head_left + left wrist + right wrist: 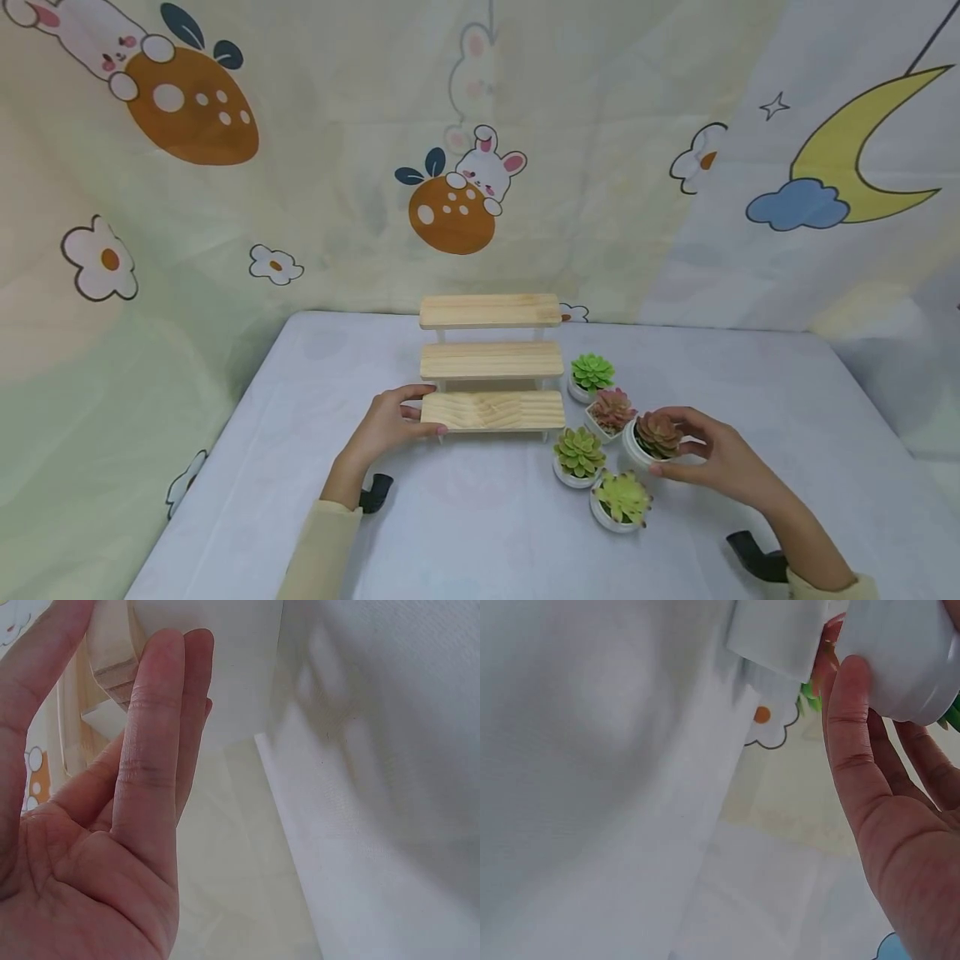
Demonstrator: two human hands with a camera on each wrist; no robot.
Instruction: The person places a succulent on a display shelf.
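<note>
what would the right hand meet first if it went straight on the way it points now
Past the reddish-brown potted succulent it holds, the right hand would probably meet the square-potted pink succulent, next in line in the head view. Height is hard to judge, though.

L arm (344, 482) fwd, R fingers (686, 415) bent

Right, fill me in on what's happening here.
A person is handling a small three-tier wooden stand and some potted succulents. The left hand grips the left end of the stand's lowest shelf. The right hand holds the white pot with the dark reddish succulent; whether it is off the table is hard to tell. Four other pots, a bright green one, a pink one and two yellow-green ones, stand on the table, none on the shelves.
</note>
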